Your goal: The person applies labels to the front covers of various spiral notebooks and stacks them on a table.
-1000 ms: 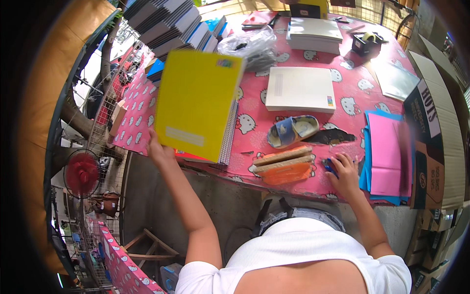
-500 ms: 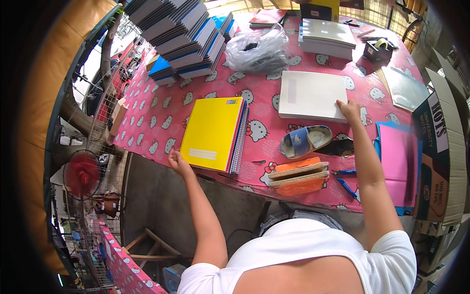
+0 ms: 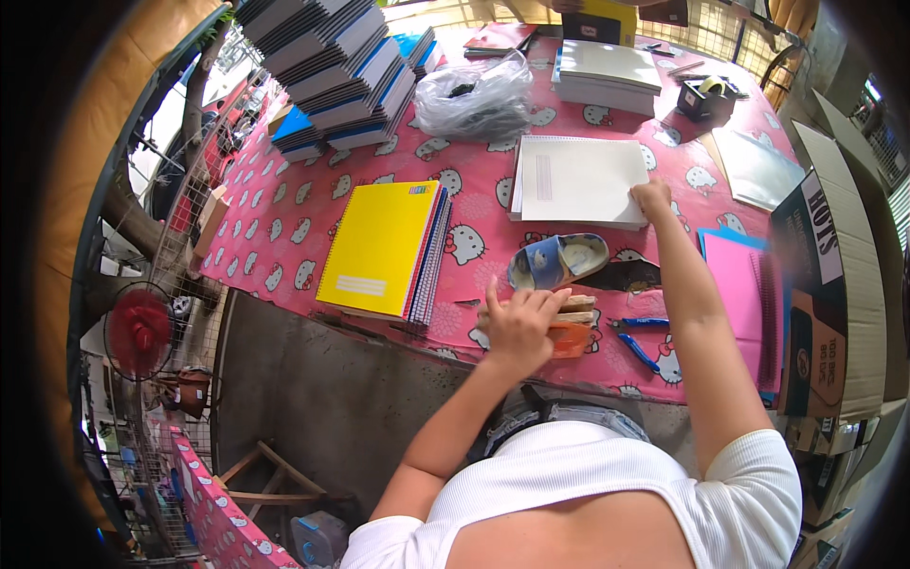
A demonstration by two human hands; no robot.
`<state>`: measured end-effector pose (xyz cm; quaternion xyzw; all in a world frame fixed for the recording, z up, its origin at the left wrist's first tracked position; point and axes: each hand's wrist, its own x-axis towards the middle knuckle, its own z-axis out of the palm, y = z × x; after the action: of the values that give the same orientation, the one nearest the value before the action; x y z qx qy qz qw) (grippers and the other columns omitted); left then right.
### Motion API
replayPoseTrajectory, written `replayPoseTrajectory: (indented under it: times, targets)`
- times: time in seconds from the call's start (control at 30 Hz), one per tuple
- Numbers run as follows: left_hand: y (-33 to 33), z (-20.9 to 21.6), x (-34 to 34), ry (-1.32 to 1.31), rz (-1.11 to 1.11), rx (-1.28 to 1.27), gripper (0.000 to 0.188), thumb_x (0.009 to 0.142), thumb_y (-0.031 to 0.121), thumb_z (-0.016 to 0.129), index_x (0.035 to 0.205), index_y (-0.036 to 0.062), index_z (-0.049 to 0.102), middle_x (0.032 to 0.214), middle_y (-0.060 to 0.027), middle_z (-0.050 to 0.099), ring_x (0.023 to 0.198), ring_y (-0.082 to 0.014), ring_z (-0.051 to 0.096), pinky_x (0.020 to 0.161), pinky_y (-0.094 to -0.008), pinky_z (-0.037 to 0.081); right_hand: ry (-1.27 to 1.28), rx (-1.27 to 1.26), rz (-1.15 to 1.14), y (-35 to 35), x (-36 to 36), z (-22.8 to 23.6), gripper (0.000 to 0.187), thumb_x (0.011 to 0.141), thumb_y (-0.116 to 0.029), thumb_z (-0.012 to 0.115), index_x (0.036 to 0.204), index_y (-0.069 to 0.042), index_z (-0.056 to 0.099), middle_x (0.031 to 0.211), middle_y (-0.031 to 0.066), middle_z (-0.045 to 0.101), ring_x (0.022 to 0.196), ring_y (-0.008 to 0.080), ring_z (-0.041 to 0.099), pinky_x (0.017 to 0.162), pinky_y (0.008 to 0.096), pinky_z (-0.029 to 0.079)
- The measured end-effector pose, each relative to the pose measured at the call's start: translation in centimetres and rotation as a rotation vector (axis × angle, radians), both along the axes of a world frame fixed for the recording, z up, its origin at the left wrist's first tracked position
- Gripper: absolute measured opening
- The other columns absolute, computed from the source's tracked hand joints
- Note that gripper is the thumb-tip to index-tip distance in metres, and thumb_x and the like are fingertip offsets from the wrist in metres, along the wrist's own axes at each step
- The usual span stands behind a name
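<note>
My right hand [image 3: 652, 199] has its fingers curled at the right edge of the top sheet of a white spiral-bound stack of paper [image 3: 588, 180]. My left hand [image 3: 521, 327] reaches across with fingers spread over a pair of orange-sided wooden blocks [image 3: 572, 339], partly covering them. Just beyond that hand lies a blue slipper [image 3: 545, 263]. To the left, a pile of spiral notebooks with a yellow cover [image 3: 379, 248] rests near the table's front edge. Blue-handled pliers [image 3: 637, 351] lie right of the blocks.
Tall stacks of dark-edged books [image 3: 332, 76] stand at the back left, beside a clear plastic bag [image 3: 474, 100]. More white pads [image 3: 607, 76] and a tape dispenser [image 3: 706, 97] sit farther back. Pink covers [image 3: 737, 303] and an open carton [image 3: 810, 284] border the right side.
My left hand has left the yellow notebooks and moved right onto the wooden blocks. My right hand stays at the white stack, its fingers now more curled. The whole view has shifted slightly.
</note>
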<state>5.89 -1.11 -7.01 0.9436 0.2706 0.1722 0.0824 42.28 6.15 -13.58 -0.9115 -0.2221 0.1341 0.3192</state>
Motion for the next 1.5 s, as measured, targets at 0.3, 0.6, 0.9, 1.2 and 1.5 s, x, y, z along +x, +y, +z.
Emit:
replayPoseTrajectory:
  times: [0.3, 0.6, 0.9, 1.2, 1.5]
  targets:
    - [1.2, 0.6, -0.6, -0.153, -0.135, 0.03, 0.052, 0.066, 0.011, 0.067, 0.116, 0.0189, 0.062, 0.1, 0.002, 0.062, 0.093, -0.0172, 0.058, 0.1, -0.0458, 0.03, -0.696, -0.023, 0.183, 0.6, -6.1, 2.9, 0.066, 0.073, -0.03, 0.074, 0.126, -0.002, 0.046, 0.137, 0.0191, 0.04, 0.126, 0.035, 0.039, 0.1, 0.0459, 0.036]
    - [1.6, 0.0, -0.7, -0.203, -0.177, 0.021, 0.052, 0.066, 0.01, 0.065, 0.117, 0.0174, 0.061, 0.102, 0.0, 0.063, 0.093, -0.0175, 0.059, 0.096, -0.0411, 0.035, -0.741, -0.046, 1.152, 6.2, -16.1, 2.5, 0.036, 0.072, -0.022, 0.071, 0.106, -0.014, 0.063, 0.115, 0.01, 0.055, 0.105, 0.0296, 0.054, 0.084, 0.0418, 0.048]
    - [2.2, 2.5, -1.0, -0.168, -0.175, -0.22, 0.06, 0.065, 0.019, 0.073, 0.123, 0.0138, 0.058, 0.103, -0.0049, 0.065, 0.1, -0.0197, 0.06, 0.096, -0.0406, 0.039, -0.566, 0.032, 1.294, 7.8, -15.0, 3.7, 0.023, 0.079, -0.02, 0.061, 0.1, -0.012, 0.067, 0.094, 0.0106, 0.066, 0.09, 0.0285, 0.064, 0.077, 0.0383, 0.051]
    - [8.7, 3.0, 0.0, -1.08, 0.179, -1.664, 0.102, 0.078, 0.048, 0.071, 0.144, 0.0008, 0.01, 0.132, -0.0223, 0.04, 0.109, -0.0339, 0.055, 0.089, -0.0451, 0.05, -0.383, 0.418, 1.034, 3.8, -14.5, 10.1, 0.035, 0.078, -0.014, 0.061, 0.111, -0.006, 0.058, 0.078, 0.0192, 0.065, 0.075, 0.0357, 0.064, 0.068, 0.0443, 0.05]
    - [7.9, 7.8, 2.3, -0.895, -0.061, -0.914, 0.043, 0.081, -0.001, 0.066, 0.121, 0.0004, 0.049, 0.106, -0.008, 0.062, 0.094, -0.0148, 0.06, 0.083, -0.0284, 0.049, -0.11, 0.749, 0.752, -16.2, -15.2, 14.5, 0.06, 0.071, -0.014, 0.077, 0.124, -0.006, 0.052, 0.125, 0.0158, 0.053, 0.12, 0.0298, 0.048, 0.1, 0.0396, 0.038]
